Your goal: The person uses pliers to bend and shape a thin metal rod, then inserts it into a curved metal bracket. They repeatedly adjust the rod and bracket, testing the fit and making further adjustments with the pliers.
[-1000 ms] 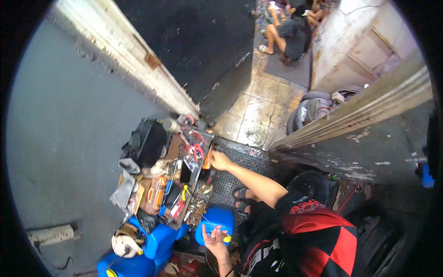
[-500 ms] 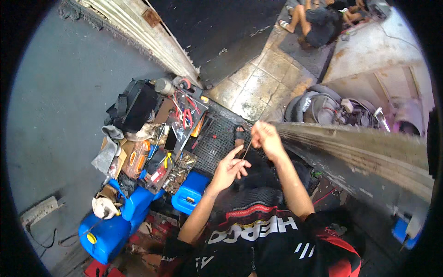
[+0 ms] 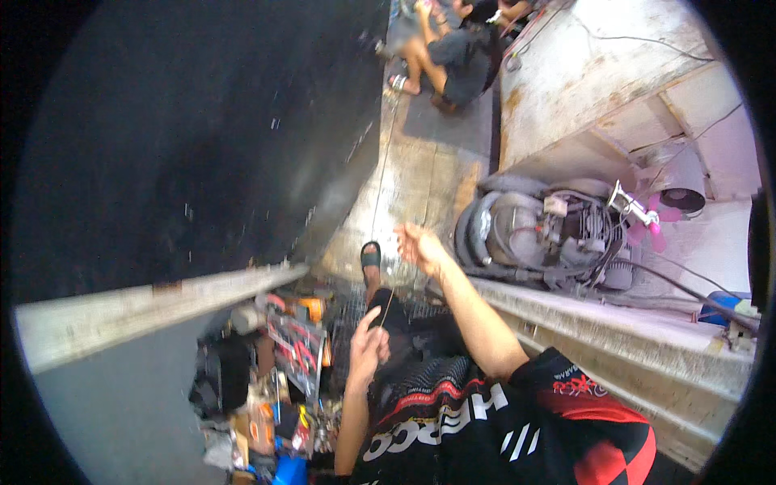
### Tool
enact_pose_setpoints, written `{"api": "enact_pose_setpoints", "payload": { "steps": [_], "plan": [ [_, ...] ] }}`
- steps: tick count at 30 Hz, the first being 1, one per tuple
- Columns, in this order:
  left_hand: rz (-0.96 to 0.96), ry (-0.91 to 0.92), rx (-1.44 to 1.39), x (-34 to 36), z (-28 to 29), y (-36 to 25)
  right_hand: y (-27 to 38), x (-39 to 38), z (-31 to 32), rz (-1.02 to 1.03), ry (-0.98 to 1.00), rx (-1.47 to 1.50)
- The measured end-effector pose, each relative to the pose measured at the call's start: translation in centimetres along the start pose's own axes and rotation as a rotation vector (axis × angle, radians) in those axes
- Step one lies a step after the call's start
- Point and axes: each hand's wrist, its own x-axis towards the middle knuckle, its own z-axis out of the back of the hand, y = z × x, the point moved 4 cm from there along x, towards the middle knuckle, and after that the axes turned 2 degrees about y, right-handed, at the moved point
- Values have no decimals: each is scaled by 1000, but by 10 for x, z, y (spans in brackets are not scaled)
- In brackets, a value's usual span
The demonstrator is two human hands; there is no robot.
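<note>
Just below the frame's centre, a thin rod point(image 3: 387, 309) pinched in my left hand point(image 3: 369, 349) could slip if this hold is loose, because my right hand point(image 3: 420, 249), half-open, seems empty.

One thin rod point(image 3: 387, 308), one pink fan point(image 3: 658, 238), one dark sandal point(image 3: 370, 256)

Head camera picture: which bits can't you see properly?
Head view, thin stick: the fingers of the left hand hide its lower end.
Head view, right hand: too blurred to tell whether its fingers pinch anything.
Head view, blue container: the bottom edge cuts it off.
Head view, small tools: too small and blurred to tell apart.
</note>
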Motion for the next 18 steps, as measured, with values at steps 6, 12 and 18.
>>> {"api": "enact_pose_setpoints", "payload": {
  "steps": [6, 12, 18],
  "plan": [
    [180, 162, 71, 130, -4, -55, 80, 27, 24, 95, -49, 402],
    [435, 349, 247, 261, -69, -102, 228, 40, 28, 487, -277, 46],
    [399, 543, 777, 391, -171, -169, 344, 58, 77, 640, -297, 399]
  ]
}}
